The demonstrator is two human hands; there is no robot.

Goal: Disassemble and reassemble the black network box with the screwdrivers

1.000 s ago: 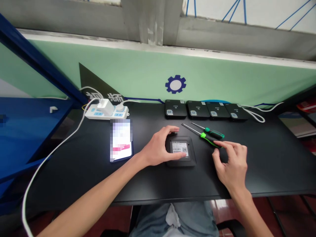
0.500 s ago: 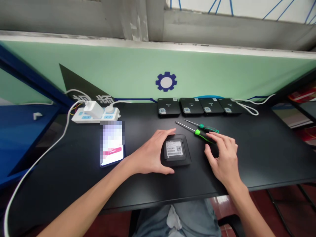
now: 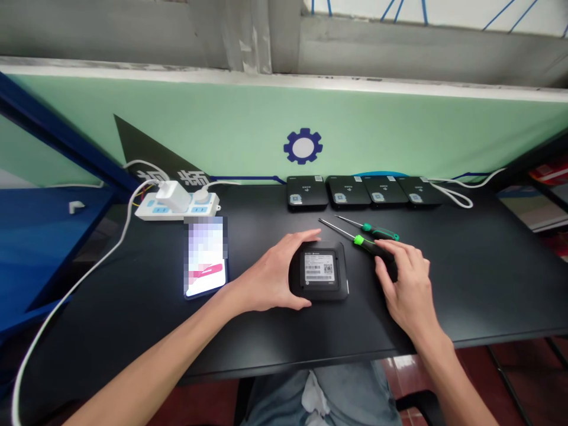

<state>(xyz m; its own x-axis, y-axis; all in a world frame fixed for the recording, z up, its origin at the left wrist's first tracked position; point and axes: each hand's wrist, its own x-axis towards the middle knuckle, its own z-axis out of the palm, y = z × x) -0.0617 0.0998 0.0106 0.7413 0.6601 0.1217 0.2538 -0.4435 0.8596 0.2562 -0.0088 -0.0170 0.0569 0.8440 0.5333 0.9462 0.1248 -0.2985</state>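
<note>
A small black square device with a white label lies label-up on the black table. My left hand grips its left side, fingers curled round the far and near edges. My right hand rests just right of the device, fingers closing over the black handle of the light-green screwdriver. A second screwdriver with a darker green collar lies just behind it, untouched.
Several identical black devices line the back edge under the green wall panel. A lit phone lies left of my hand. A white power strip with plugs and white cables sits at back left. Another white cable loops at back right.
My right hand has slid up onto the nearer screwdriver's handle and its fingers have curled round it. My left hand stays on the device; my left thumb has come off its label.
</note>
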